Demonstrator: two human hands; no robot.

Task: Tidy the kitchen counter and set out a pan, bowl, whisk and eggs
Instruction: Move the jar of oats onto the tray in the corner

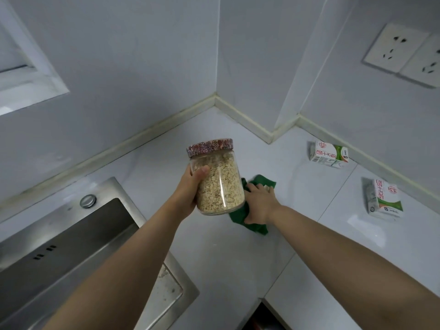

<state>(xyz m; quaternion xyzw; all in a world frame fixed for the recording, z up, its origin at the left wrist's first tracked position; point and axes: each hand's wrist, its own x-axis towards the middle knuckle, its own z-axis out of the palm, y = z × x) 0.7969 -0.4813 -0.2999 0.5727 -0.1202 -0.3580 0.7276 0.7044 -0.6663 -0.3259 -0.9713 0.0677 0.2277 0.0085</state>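
Note:
My left hand [190,186] grips a clear glass jar of oats [220,184] with a floral lid and holds it tilted above the white counter [238,258]. Just behind and below the jar, my right hand [259,203] presses flat on a crumpled green cloth [258,228] lying on the counter. The jar hides part of the cloth. No pan, bowl, whisk or eggs are in view.
A steel sink [71,253] with a round button sits at the left. Two small milk cartons lie on the counter at the right, one [329,154] by the wall and one [384,198] nearer. Wall sockets [404,53] are at the upper right.

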